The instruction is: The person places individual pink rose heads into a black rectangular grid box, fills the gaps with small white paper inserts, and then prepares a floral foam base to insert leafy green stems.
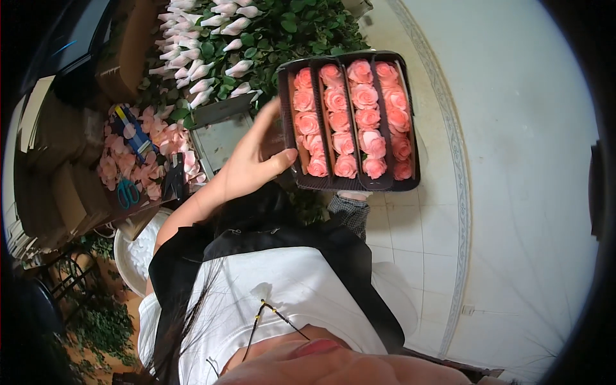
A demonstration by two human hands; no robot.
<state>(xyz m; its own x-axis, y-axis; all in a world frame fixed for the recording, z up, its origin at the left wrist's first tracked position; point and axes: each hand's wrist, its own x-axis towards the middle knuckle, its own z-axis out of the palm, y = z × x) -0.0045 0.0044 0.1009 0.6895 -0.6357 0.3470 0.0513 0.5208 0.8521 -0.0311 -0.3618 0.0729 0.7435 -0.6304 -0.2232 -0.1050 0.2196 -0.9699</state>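
Pink roses [365, 96] stand in rows, heads up, parted by dark corrugated cardboard strips. A dark corrugated wrap [380, 185] goes round the whole bunch. My left hand [247, 168] grips the wrap's left side, its thumb against the near corner and its fingers partly hidden behind. Beneath the near edge, only a sliver of my right hand [354, 194] shows below the bunch, with a checked sleeve [350, 215] on its forearm. The right fingers are hidden by the bunch.
Roses in pale sleeves [239, 69] with green leaves lie at the far left. On a table beside them are loose petals [119, 157], teal-handled scissors [128, 193] and a blue tool [133, 133]. Stacked cardboard [38, 167] fills the left. A white tub [138, 253] stands below.
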